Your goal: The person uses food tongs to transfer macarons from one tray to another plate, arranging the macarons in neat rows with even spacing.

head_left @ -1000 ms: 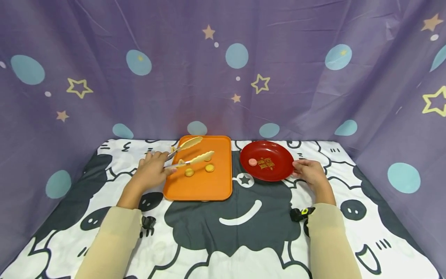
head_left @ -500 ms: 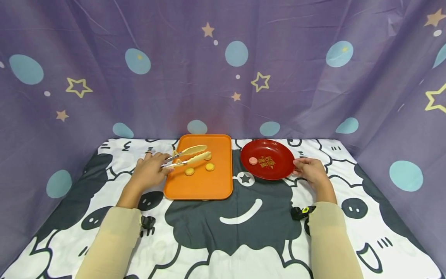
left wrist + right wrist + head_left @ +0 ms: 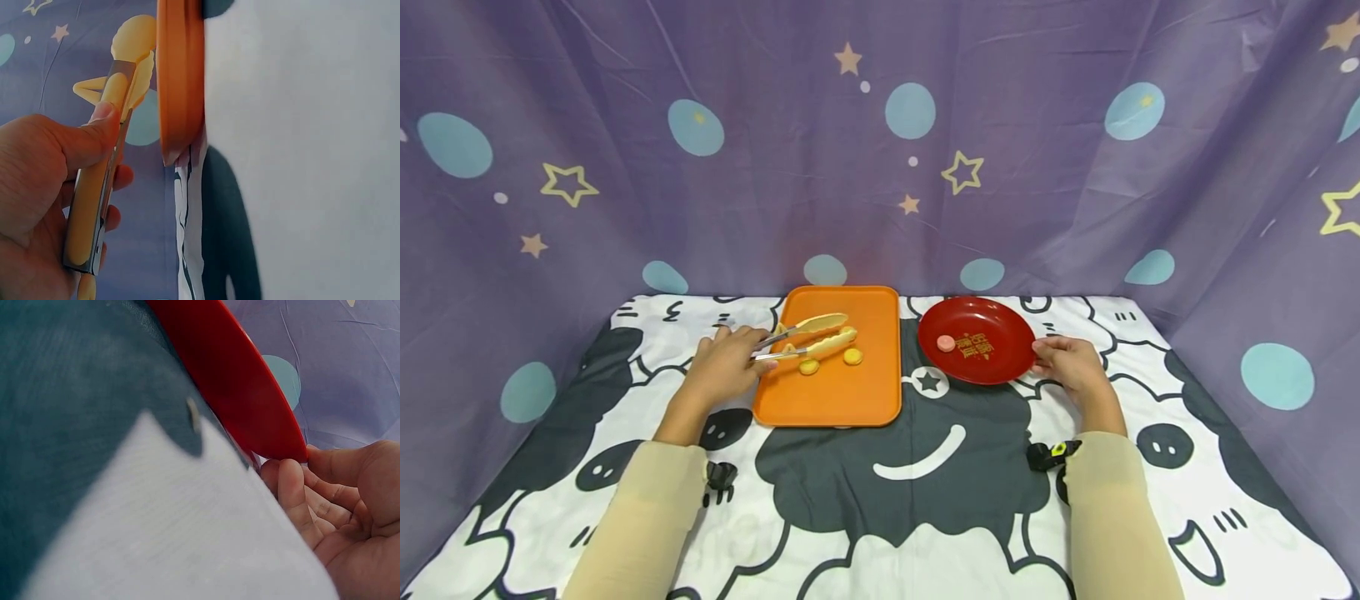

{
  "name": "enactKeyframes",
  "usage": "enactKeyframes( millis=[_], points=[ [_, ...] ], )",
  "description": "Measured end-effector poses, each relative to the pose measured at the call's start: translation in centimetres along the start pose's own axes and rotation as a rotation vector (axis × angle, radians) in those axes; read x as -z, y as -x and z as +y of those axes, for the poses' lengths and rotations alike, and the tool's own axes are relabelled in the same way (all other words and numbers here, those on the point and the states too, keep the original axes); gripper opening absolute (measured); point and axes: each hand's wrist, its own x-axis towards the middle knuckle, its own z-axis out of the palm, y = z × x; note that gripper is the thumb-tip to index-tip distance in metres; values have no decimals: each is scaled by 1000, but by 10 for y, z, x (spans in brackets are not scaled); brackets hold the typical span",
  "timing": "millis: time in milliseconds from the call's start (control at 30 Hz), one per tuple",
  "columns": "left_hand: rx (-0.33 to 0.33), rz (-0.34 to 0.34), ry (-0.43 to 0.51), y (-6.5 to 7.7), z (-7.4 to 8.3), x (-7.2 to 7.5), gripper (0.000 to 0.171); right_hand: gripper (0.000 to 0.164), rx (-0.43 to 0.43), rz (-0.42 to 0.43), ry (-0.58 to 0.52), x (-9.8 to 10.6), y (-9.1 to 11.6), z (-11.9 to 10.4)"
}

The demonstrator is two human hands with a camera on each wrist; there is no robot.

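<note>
My left hand [image 3: 724,363] grips a pair of tongs [image 3: 94,203], metal-armed with cream-yellow scalloped tips, thumb along one arm and fingers curled round the other side. The tongs reach in over the orange tray [image 3: 827,404] from its left, their two tips slightly apart. On the tray lie two small round yellow pieces [image 3: 853,357]; a third is mostly hidden behind the nearer tip. At the right, my right hand [image 3: 1070,364] pinches the rim of a red plate [image 3: 1011,333] between thumb and fingers. One small pink round piece [image 3: 946,343] sits on the plate, left of its gold lettering.
A tablecloth [image 3: 925,508] with black-and-white cartoon sheep covers the table. Behind it and at both sides hangs a purple curtain [image 3: 820,183] with stars and blue dots. Tray and plate stand side by side near the back edge, a narrow gap between them.
The tongs' tips have drawn closer together, with the far arm coming down toward the near one over the tray. My right hand stays on the plate's rim.
</note>
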Motion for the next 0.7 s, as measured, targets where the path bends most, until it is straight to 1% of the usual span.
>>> enactKeyframes(
  millis=[267,400,533,700],
  points=[
    [15,-19,-27,-1,11,-2,54,34,7,0,-17,0,0,0],
    [22,-36,-31,0,15,-1,56,36,-1,5,-14,1,-1,0],
    [29,-52,-37,1,15,-1,55,38,-11,0,-10,1,-2,0],
    [23,-51,-36,1,15,-2,53,37,-21,-1,-18,1,-3,1]
  ],
)
